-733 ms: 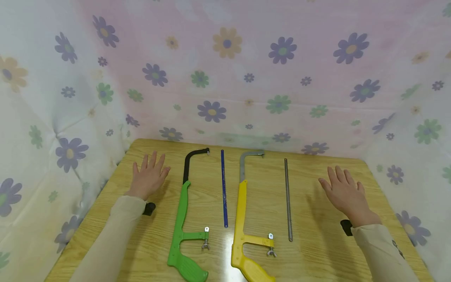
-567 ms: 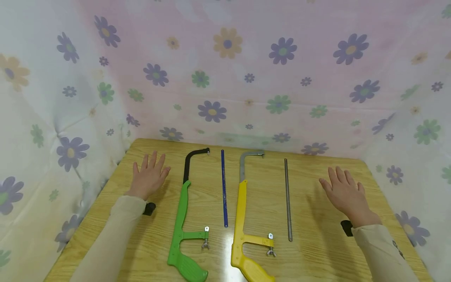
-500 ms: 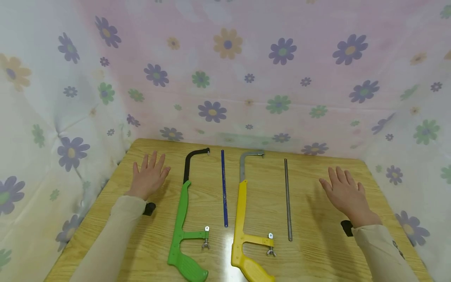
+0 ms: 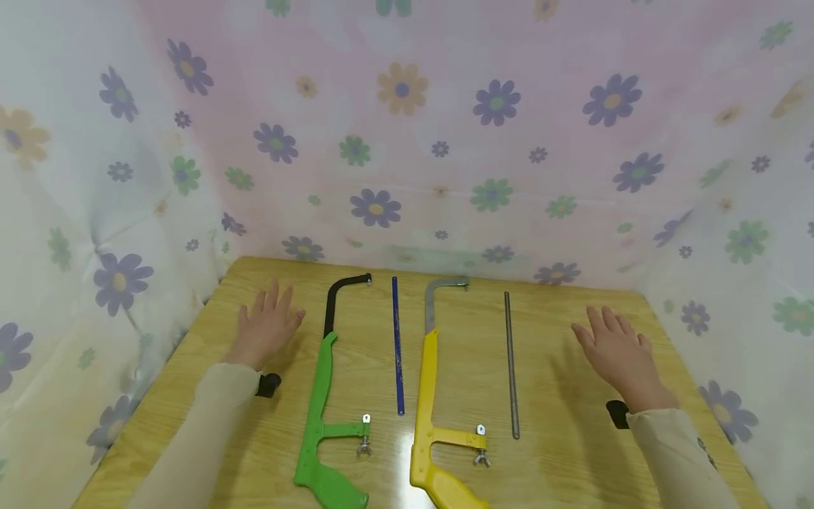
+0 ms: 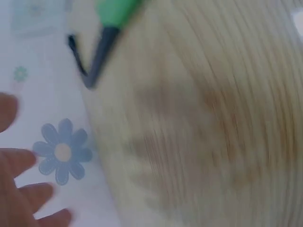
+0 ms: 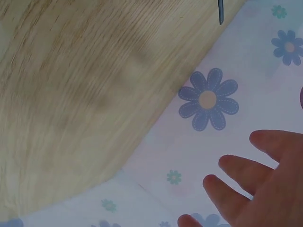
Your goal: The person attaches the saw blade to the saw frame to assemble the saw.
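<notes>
My left hand [image 4: 263,326] hovers over the left of the table with its fingers spread, holding nothing. Nearest to it lies a green hacksaw frame [image 4: 316,410] with a black bow; part of it also shows in the left wrist view. Right of that is a blue hacksaw blade [image 4: 397,346], then a yellow hacksaw frame [image 4: 425,385] with a grey bow. A grey hacksaw blade [image 4: 511,364] lies farther right, its tip at the top of the right wrist view. My right hand [image 4: 620,353] is raised over the table's right side, fingers spread and holding nothing.
The wooden table [image 4: 547,332] ends at a flowered cloth [image 4: 445,170] that stands as a wall behind and on both sides. Each frame has a wing nut on its lower arm. Black wrist cameras [image 4: 268,385] sit under both cuffs.
The head view has shifted slightly, so the tools appear a little lower and farther left. My left hand has tilted a little; both hands stay spread above the table, and the tools lie unmoved.
</notes>
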Demonstrator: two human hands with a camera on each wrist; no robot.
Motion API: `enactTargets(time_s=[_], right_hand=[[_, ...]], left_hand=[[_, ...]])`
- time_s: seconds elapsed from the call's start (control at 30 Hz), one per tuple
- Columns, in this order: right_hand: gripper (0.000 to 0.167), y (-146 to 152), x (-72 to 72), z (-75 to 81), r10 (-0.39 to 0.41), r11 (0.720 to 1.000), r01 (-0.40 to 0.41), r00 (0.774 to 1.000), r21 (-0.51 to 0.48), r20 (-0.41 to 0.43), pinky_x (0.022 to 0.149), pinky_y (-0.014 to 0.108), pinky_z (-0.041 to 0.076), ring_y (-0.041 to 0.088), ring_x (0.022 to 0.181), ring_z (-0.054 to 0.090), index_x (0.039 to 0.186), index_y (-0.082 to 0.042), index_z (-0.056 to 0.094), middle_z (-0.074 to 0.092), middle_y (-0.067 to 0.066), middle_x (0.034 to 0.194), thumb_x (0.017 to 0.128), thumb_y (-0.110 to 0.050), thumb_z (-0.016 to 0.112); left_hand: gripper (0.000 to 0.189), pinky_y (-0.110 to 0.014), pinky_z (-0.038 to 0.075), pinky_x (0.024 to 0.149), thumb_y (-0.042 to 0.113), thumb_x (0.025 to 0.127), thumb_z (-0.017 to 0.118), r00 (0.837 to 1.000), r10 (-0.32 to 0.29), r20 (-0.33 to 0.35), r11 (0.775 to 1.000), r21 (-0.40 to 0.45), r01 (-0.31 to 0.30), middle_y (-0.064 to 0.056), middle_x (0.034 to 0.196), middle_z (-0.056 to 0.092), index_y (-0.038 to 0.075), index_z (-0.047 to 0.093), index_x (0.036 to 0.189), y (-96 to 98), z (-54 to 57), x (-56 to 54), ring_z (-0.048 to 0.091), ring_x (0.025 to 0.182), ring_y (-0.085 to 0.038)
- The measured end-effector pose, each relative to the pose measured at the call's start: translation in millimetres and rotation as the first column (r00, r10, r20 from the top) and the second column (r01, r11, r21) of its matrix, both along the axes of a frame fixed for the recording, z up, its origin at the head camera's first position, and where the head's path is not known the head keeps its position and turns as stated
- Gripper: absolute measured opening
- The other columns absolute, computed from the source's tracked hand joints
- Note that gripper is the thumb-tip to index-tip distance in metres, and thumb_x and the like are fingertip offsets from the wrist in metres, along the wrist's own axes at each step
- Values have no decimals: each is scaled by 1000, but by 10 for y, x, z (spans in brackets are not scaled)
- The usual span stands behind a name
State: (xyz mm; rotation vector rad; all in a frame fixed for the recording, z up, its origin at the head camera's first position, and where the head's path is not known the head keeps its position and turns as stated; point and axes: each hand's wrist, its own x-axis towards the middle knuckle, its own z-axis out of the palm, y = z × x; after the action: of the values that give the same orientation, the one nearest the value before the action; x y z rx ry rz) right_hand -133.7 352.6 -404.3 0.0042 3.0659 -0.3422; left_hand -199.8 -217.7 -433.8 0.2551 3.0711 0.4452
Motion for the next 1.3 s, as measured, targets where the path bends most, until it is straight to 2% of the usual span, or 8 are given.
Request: enactTargets(time_s=[0.1,0.2,0.37,0.5,0.7,0.87,1.17,1.3], right_hand=[[76,13,-13,-42,-19,1000,19,999,18,-38,85,64,21,52,115,28,138,3,25,29,33,133,91,-57,20],[73,30,-28,-60,-36,999,37,998,7,-51,73,58,36,49,102,44,128,7,40,43,32,122,92,-55,24],[64,1,-55,-77,-74,995,69,994,-72,-74,60,45,43,37,86,56,120,4,49,55,24,111,93,-49,26],[59,-127,-78,-129,-113,979,92,988,-183,-109,59,42,43,31,80,58,118,1,52,60,18,103,94,-47,27],[54,-530,-146,-300,-111,932,73,990,-356,-88,66,43,45,25,82,60,114,-4,55,64,10,94,93,-47,30],[44,-902,-183,-381,-94,886,32,989,-463,-113,69,41,45,22,80,61,109,-8,58,64,7,90,93,-43,38],[38,-1303,-94,-309,-17,799,-31,997,-600,-74,72,35,47,16,82,59,113,-13,56,62,4,92,93,-41,40],[41,-1407,-60,-345,-8,752,-5,1000,-659,-17,76,35,46,15,83,59,116,-14,55,62,4,95,92,-44,41]], left_hand=[[67,-57,19,96,51,92,33,994,-33,100,988,151,17,-22,141,23,4,25,139,22,-48,71,25,124,-42],[69,-52,29,93,56,89,34,981,-43,190,958,285,-13,-20,135,35,4,34,136,55,-98,165,38,118,-38],[56,-48,38,86,47,92,40,977,7,215,935,346,-82,-16,122,50,6,45,129,125,-193,298,50,106,-32],[48,-46,39,83,41,93,41,970,46,240,913,383,-138,-12,116,54,9,47,128,183,-275,375,51,103,-29],[47,-44,40,81,41,93,39,940,69,335,854,467,-229,-11,117,53,13,45,130,217,-343,526,51,103,-28],[47,-39,42,76,40,93,42,943,88,321,820,515,-251,-9,110,55,11,45,129,232,-393,589,54,92,-21],[49,-36,42,75,40,90,49,951,68,301,804,547,-231,-4,102,57,10,47,128,331,-486,511,55,83,-14],[47,-33,41,70,38,89,51,950,89,299,816,525,-242,-3,96,56,9,49,126,350,-473,488,51,78,-14]])
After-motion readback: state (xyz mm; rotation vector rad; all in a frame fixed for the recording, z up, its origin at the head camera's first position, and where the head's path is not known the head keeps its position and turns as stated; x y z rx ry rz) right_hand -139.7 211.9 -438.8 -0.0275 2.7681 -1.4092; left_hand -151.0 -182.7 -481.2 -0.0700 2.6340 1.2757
